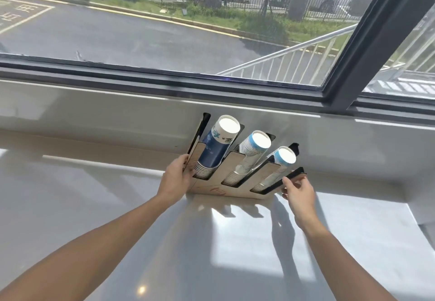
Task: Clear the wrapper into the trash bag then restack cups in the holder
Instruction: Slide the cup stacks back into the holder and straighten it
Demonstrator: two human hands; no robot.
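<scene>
A wooden cup holder with black dividers stands on the white counter against the wall under the window. Its three slanted slots each hold a stack of paper cups: a dark blue stack on the left, a white and light blue stack in the middle, a smaller white and light blue stack on the right. My left hand grips the holder's left side panel. My right hand pinches the black right edge of the holder. No wrapper or trash bag is in view.
A low white ledge runs behind the holder below a dark window frame. Outside are a road, a fence and parked cars. The counter's right end steps down near the frame's edge.
</scene>
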